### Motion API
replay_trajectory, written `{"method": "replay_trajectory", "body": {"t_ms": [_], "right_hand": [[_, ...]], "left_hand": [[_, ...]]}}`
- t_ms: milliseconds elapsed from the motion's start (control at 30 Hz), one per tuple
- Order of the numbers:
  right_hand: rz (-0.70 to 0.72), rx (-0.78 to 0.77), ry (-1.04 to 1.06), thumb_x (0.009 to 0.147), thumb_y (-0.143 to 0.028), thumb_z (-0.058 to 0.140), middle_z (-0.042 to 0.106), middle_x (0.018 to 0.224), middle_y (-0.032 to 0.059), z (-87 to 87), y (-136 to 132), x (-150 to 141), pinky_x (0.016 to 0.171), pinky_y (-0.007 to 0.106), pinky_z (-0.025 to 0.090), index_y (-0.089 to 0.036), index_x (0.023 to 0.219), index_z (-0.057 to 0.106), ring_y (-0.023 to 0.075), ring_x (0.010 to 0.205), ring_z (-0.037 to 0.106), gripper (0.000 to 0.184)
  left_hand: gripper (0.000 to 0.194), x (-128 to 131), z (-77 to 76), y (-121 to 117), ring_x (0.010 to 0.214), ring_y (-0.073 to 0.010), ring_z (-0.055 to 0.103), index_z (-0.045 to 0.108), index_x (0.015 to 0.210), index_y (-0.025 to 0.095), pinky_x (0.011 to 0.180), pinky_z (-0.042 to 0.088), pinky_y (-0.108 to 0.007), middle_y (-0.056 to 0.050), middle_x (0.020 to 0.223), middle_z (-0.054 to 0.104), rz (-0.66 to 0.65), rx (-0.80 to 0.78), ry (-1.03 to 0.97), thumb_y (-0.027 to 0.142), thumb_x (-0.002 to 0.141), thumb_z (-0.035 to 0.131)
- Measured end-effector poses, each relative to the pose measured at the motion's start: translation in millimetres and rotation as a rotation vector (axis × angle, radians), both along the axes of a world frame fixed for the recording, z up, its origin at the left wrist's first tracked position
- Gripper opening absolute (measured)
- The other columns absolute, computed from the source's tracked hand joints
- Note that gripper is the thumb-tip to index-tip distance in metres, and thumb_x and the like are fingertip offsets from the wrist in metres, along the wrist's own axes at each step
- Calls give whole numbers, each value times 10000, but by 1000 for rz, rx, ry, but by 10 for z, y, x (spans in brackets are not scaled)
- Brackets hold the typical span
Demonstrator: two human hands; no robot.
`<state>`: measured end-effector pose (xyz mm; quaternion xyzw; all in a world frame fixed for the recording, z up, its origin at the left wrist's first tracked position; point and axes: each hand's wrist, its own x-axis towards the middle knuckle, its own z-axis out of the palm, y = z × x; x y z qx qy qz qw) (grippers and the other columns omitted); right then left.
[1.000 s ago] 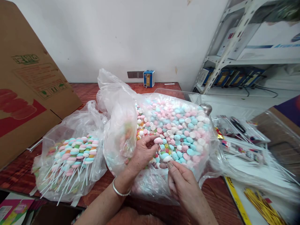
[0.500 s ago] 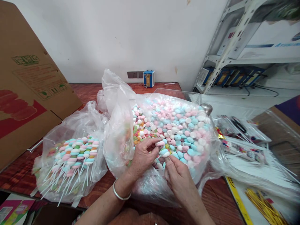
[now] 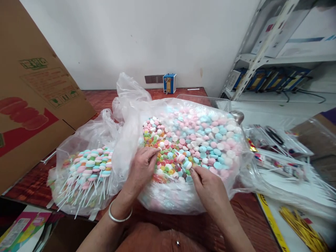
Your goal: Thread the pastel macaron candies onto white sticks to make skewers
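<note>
Over candy bag (image 3: 170,202): right hand (image 3: 210,183) is pinching candy stack (image 3: 187,165), near end being hidden; left hand (image 3: 142,163) is showing half-curled, hold indiscernible.

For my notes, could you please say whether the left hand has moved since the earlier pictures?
Yes: judged against the blue box, the left hand has shifted mostly leftward in the view.
</note>
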<state>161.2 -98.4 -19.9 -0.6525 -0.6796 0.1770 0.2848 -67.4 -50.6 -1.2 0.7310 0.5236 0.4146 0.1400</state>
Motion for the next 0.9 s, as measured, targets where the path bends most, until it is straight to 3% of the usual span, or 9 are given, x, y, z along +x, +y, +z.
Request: {"method": "replay_trajectory", "body": {"t_ms": [133,333,500,700,800,900], "right_hand": [[79,-147,-245,990,-249,447,722,802,43,103,-120,31,610,288,307,-219,756,642,204,744,659,306],[118,-204,-437,1002,-286,503,721,811,17,259,-294,29,564,296,241,-237,779,665,214,753,693,280],[141,-250,-599,982,-197,532,734,835,43,405,-309,-120,524,301,175,-226,820,699,240,725,731,235],[172,-341,-690,874,23,538,755,920,124,709,-283,-402,509,301,201,-171,897,732,276,729,755,276],[160,-306,-667,882,3,544,756,915,124,654,-279,-413,493,301,204,-168,882,723,268,687,750,248],[129,-217,-551,923,-94,573,748,817,70,434,-292,-293,501,296,261,-192,814,695,247,663,733,191]], "left_hand": [[120,-83,1,-99,934,-227,624,749,925,202,949,460,-433,-54,935,730,-134,30,226,153,897,643],[128,111,18,-202,1020,-239,541,741,954,181,942,454,-406,-71,996,677,-266,24,366,112,892,653],[144,183,-31,-188,954,-232,532,738,858,161,872,452,-381,-77,928,659,-248,6,423,133,927,615],[199,176,-140,-104,842,-223,555,735,728,190,812,432,-391,-56,855,706,-184,73,405,126,897,652],[139,156,-136,-97,890,-225,599,734,792,182,864,456,-389,-61,878,721,-166,23,260,120,889,657],[117,123,-84,-123,974,-220,641,728,933,185,914,478,-372,-67,973,735,-94,-42,49,147,915,619]]}}
